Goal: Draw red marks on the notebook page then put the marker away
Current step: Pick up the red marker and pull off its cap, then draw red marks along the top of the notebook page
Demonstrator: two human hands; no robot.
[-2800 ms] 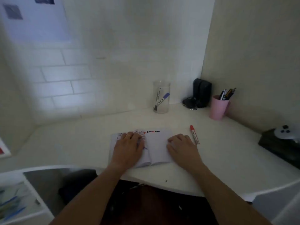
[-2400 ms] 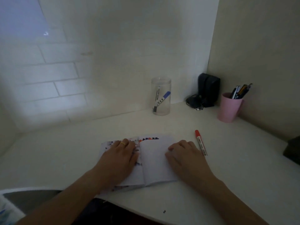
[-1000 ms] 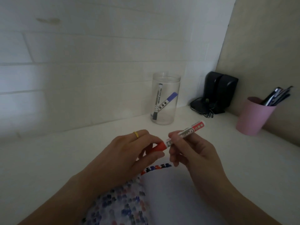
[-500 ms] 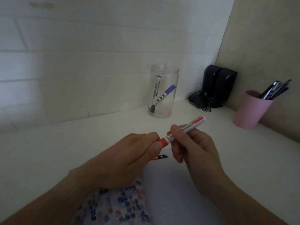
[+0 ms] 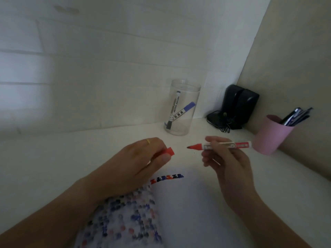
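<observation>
Right hand [image 5: 227,158] grips uncapped red marker [image 5: 225,145], label unreadable; left hand [image 5: 141,163] pinches cap [image 5: 169,151].

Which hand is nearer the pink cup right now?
Right. The right hand, holding the uncapped marker, sits just left of the pink cup, the marker's back end almost at its wall. The left hand, holding the cap, is farther left.

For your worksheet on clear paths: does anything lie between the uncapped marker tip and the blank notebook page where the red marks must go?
Nothing visible does. The right hand holds the red marker above the desk, tip bare. The blank page lies open below. The left hand holds the cap off to the side, over the left page.
</observation>
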